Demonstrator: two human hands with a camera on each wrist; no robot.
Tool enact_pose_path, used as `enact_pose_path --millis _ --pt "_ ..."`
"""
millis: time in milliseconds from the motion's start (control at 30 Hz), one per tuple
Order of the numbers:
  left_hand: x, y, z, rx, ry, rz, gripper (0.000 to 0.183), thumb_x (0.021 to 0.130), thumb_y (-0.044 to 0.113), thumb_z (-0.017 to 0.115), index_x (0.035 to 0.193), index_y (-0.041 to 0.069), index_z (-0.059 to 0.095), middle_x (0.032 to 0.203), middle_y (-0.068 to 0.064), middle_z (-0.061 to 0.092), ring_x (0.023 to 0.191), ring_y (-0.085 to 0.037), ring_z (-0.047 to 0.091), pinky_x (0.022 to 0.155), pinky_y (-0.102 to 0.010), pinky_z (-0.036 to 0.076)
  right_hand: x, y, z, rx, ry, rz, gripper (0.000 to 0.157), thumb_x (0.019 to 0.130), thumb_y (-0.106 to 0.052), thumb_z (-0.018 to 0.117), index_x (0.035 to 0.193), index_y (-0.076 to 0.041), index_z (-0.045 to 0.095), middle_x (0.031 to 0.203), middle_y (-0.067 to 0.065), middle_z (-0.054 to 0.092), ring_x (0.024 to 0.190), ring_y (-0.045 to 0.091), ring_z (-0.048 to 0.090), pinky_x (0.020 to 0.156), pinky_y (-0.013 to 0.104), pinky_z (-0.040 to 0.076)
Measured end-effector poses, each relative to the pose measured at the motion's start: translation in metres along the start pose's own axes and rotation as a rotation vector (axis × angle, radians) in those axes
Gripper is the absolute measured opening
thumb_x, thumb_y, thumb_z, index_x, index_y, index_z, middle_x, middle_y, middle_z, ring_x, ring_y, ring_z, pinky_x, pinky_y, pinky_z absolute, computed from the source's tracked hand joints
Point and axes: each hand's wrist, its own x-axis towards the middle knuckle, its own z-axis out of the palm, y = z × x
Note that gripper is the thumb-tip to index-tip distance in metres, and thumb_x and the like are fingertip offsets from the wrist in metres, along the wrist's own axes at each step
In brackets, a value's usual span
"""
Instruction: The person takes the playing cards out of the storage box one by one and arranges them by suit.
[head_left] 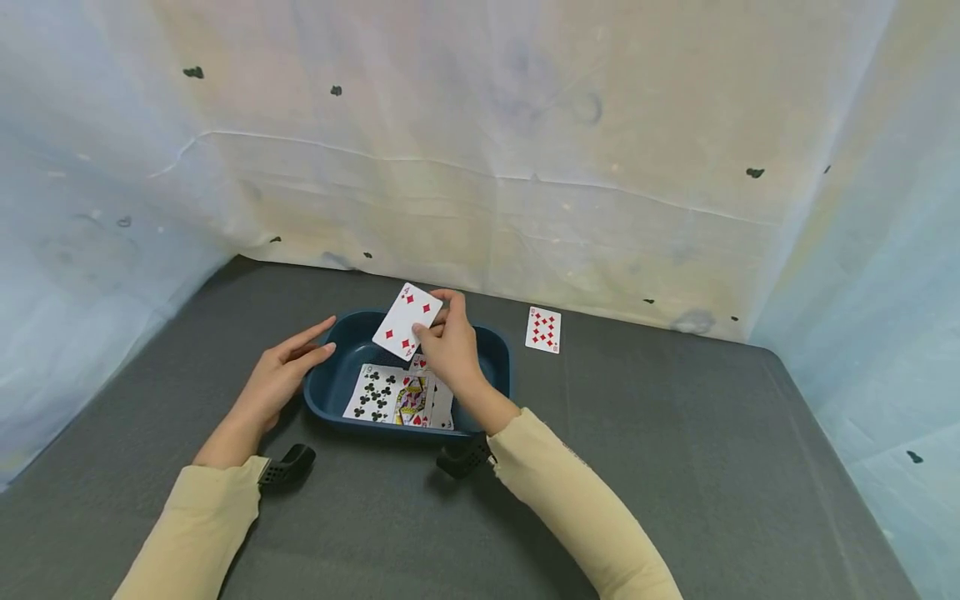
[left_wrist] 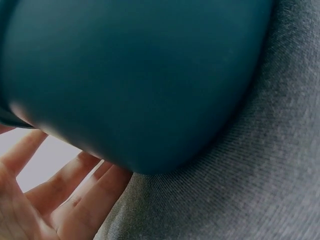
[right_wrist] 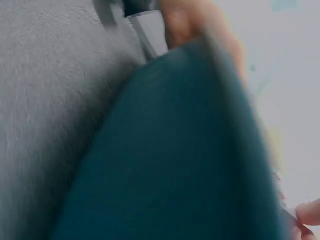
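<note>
The right hand (head_left: 452, 346) pinches the four of diamonds (head_left: 406, 323) over the blue tray (head_left: 497, 358), whose left edge the straight-fingered left hand (head_left: 273, 379) touches.

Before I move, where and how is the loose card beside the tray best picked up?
Probably pinch the card by its two long edges, toward their near end, coming from above and in front: it lies flat on the table, those edges running roughly front to back, with the sheet close behind and the tray to its left.
</note>
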Motion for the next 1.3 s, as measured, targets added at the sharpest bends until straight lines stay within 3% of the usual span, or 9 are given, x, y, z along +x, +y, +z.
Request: enact_pose_path --millis 133,400,767,1100,1300 --pt "-0.001 0.0 -0.001 -0.003 0.0 0.003 0.061 0.095 0.05 0.052 0.15 0.032 0.032 0.147 -0.023 0.037 0.132 -0.04 0.035 0.097 -0.054 0.039 0.003 0.002 -0.023 0.043 0.042 -0.041 0.047 0.092 -0.003 0.062 0.134 -0.007 0.042 0.083 0.011 0.059 0.062 0.009 0.043 0.058 0.02 0.035" --pt "-0.001 -0.002 -0.003 -0.006 0.008 0.007 0.059 0.096 0.048 0.051 0.15 0.034 0.031 0.147 -0.023 0.036 0.132 -0.041 0.034 0.098 -0.057 0.037 0.012 0.017 -0.071 0.092 0.118 -0.071 0.049 0.091 0.002 0.061 0.135 -0.005 0.043 0.089 0.019 0.06 0.067 0.012 0.049 0.063 0.019 0.041" --pt "-0.002 -0.002 -0.004 -0.005 0.009 0.004 0.06 0.096 0.05 0.051 0.15 0.033 0.031 0.149 -0.023 0.034 0.133 -0.04 0.034 0.098 -0.056 0.037 0.009 0.045 -0.128 -0.042 0.139 -0.024 0.048 0.094 -0.004 0.058 0.139 -0.01 0.042 0.098 0.022 0.059 0.08 0.024 0.055 0.066 0.018 0.043" --pt "-0.003 -0.002 -0.005 0.016 0.022 -0.007 0.06 0.096 0.05 0.051 0.15 0.033 0.031 0.147 -0.023 0.037 0.132 -0.04 0.035 0.095 -0.053 0.039 0.001 0.081 -0.152 -0.193 0.099 0.085 0.049 0.092 -0.003 0.06 0.137 -0.01 0.044 0.093 0.016 0.058 0.082 0.021 0.053 0.072 0.028 0.042" --pt "-0.003 -0.003 -0.004 0.004 0.013 -0.003 0.06 0.096 0.05 0.05 0.15 0.033 0.031 0.148 -0.023 0.035 0.133 -0.041 0.034 0.096 -0.054 0.038 -0.004 0.1 -0.159 -0.255 0.012 0.142 0.052 0.089 -0.006 0.067 0.137 -0.007 0.046 0.094 0.016 0.061 0.084 0.02 0.056 0.072 0.026 0.043"
